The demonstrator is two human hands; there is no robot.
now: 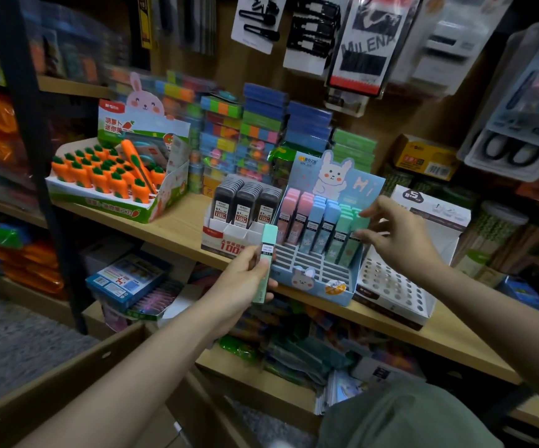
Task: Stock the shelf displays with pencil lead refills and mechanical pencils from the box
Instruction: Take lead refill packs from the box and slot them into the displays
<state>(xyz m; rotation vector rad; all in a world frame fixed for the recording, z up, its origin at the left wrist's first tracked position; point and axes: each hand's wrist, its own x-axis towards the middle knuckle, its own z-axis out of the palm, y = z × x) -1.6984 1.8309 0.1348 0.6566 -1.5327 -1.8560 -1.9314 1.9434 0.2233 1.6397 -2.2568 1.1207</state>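
A wooden shelf board (171, 227) runs across a shop shelving unit, carried at the left by a dark metal upright (32, 130). Behind it stands a brown backboard (387, 124) hung with carded hair clips (258, 21) and packaged scissors (513, 137). A lower shelf (261, 383) sits beneath. Grey speckled floor (13, 344) shows at lower left. The light is dim and indoor.
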